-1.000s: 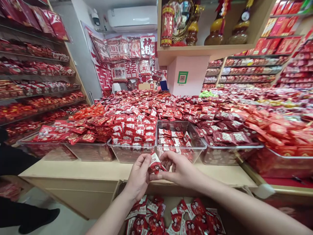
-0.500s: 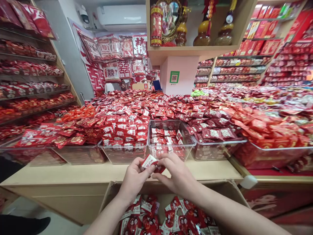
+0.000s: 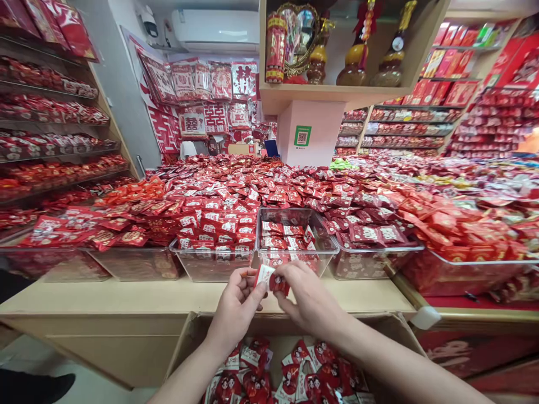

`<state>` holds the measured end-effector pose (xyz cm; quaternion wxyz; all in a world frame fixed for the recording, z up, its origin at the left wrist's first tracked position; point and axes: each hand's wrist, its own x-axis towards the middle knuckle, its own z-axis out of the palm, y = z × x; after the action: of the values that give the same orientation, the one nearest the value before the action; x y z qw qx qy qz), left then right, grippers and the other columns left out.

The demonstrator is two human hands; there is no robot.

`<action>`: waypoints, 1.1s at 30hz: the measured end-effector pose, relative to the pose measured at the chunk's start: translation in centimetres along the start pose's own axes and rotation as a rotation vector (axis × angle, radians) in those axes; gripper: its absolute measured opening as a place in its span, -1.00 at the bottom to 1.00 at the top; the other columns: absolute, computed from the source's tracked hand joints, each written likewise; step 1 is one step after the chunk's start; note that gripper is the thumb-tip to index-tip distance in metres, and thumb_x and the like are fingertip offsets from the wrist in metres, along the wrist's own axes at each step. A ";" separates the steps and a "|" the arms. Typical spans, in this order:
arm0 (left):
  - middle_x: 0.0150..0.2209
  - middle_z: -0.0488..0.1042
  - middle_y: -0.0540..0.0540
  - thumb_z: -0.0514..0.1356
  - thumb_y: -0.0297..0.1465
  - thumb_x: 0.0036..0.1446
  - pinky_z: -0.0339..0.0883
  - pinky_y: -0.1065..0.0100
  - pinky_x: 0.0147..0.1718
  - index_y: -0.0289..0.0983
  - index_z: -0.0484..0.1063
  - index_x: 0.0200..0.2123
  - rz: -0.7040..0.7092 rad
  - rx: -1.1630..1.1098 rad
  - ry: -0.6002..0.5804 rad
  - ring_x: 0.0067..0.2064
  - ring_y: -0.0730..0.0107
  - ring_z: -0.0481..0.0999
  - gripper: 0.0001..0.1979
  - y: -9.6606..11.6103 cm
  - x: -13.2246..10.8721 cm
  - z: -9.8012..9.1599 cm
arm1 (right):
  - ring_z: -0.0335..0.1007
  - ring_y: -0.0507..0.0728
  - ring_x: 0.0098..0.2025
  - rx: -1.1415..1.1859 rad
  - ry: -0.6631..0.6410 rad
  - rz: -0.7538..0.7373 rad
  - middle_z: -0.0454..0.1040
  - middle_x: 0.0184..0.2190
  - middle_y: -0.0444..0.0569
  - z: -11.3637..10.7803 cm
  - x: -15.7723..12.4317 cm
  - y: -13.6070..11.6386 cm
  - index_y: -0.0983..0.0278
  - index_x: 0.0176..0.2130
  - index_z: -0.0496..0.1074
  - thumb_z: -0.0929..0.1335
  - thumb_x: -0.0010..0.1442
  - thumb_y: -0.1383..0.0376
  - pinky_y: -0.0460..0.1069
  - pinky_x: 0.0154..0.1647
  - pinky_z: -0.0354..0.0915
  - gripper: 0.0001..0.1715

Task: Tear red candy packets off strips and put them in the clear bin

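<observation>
Between my two hands is a small red and white candy packet (image 3: 266,276), printed with a cartoon figure. My left hand (image 3: 240,297) pinches its white left end with thumb and fingers. At the red right end, my right hand (image 3: 301,286) has its fingers closed on the same packet. Just beyond the hands stands a clear plastic bin (image 3: 296,257), partly filled with similar packets (image 3: 275,242) in rows. Below my forearms, an open cardboard box (image 3: 396,336) holds many loose packets (image 3: 256,381) of the same look.
Clear bins heaped with red packets line the counter (image 3: 138,297) on both sides. A wooden display cabinet (image 3: 374,90) overhangs the middle. Shelves of packets (image 3: 54,148) rise at the left. A white-capped rail end (image 3: 425,317) juts out at the right.
The packet has turned more upright and shifted slightly right between my hands. Both hands still hold it. The view has shifted slightly.
</observation>
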<state>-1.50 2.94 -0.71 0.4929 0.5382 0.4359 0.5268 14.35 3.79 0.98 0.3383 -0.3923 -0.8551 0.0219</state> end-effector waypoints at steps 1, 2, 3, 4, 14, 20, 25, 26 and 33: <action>-0.40 0.41 0.01 0.14 -0.33 -0.01 0.27 0.46 -0.51 -0.22 0.23 -0.27 -0.004 -0.003 0.002 -0.39 0.43 0.43 -0.79 -0.1 0.0 0.0 | 0.18 0.15 -0.25 -0.014 0.030 0.006 0.35 -0.32 0.02 -0.7 0.7 0.8 0.27 -0.18 0.22 0.23 0.04 0.39 0.04 -0.25 0.19 -0.72; -0.42 0.39 0.02 0.13 -0.33 0.00 0.27 0.47 -0.52 -0.22 0.24 -0.28 -0.009 -0.003 0.004 -0.39 0.42 0.43 -0.81 -0.2 0.0 0.0 | 0.18 0.16 -0.22 -0.041 0.066 0.022 0.35 -0.30 0.04 -1.4 1.5 1.7 0.28 -0.15 0.21 0.24 0.04 0.37 0.05 -0.23 0.18 -0.70; -0.44 0.37 0.03 0.13 -0.33 0.00 0.27 0.47 -0.53 -0.23 0.24 -0.29 -0.014 0.001 0.003 -0.39 0.42 0.43 -0.82 -0.3 0.0 0.0 | 0.18 0.16 -0.20 -0.080 0.095 0.049 0.35 -0.27 0.05 -2.0 2.6 2.9 0.29 -0.14 0.21 0.24 0.04 0.36 0.04 -0.20 0.17 -0.68; -0.45 0.36 0.03 0.13 -0.33 0.00 0.27 0.46 -0.52 -0.23 0.25 -0.31 -0.015 0.009 0.002 -0.39 0.41 0.42 -0.83 -0.4 0.0 0.0 | 0.18 0.17 -0.17 -0.129 0.109 0.091 0.35 -0.25 0.05 -2.4 3.7 4.1 0.30 -0.13 0.21 0.25 0.03 0.35 0.04 -0.18 0.16 -0.67; -0.45 0.35 0.01 0.10 -0.35 0.02 0.23 0.46 -0.51 -0.25 0.28 -0.36 -0.012 0.106 -0.062 -0.43 0.45 0.36 -0.90 -0.8 0.0 -0.4 | 0.35 0.12 -0.30 -0.317 -0.548 0.256 0.43 -0.29 0.01 2.9 12.0 10.2 0.30 -0.24 0.29 0.37 -0.17 0.29 -0.11 -0.43 0.17 -0.59; -0.51 0.35 0.03 0.10 -0.39 0.00 0.18 0.48 -0.50 -0.26 0.30 -0.39 -0.028 0.155 -0.107 -0.49 0.50 0.30 -0.92 -0.7 -0.1 -0.5 | 0.36 0.15 -0.28 -0.344 -0.554 0.236 0.44 -0.30 0.03 4.4 11.9 10.4 0.31 -0.26 0.27 0.39 -0.19 0.32 -0.11 -0.43 0.17 -0.58; -0.49 0.35 0.03 0.09 -0.41 0.00 0.17 0.46 -0.45 -0.27 0.30 -0.39 -0.016 0.200 -0.133 -0.43 0.46 0.31 -0.94 -0.6 0.0 -0.4 | 0.33 0.23 -0.18 -0.409 -0.571 0.213 0.40 -0.21 0.15 4.6 11.8 10.7 0.36 -0.19 0.21 0.43 -0.25 0.28 -0.07 -0.34 0.19 -0.40; -0.50 0.35 0.03 0.09 -0.41 0.00 0.16 0.46 -0.46 -0.27 0.30 -0.39 -0.021 0.208 -0.140 -0.44 0.47 0.30 -0.94 -0.7 0.0 -0.4 | 0.33 0.25 -0.17 -0.422 -0.583 0.214 0.40 -0.21 0.17 4.7 11.8 10.7 0.37 -0.18 0.19 0.42 -0.24 0.27 -0.06 -0.34 0.20 -0.39; -0.51 0.34 0.04 0.06 -0.41 0.03 0.17 0.47 -0.49 -0.26 0.27 -0.38 -0.043 0.213 -0.186 -0.47 0.50 0.27 -0.94 -0.9 0.2 -0.5 | 0.35 0.23 -0.19 -0.412 -0.625 0.223 0.40 -0.19 0.17 4.9 12.2 10.1 0.37 -0.16 0.19 0.37 -0.17 0.32 -0.07 -0.37 0.21 -0.48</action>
<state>-1.92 3.25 -1.64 0.4825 0.6246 0.4531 0.4146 12.41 20.28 1.04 -0.0288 -0.5169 -0.8555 0.0050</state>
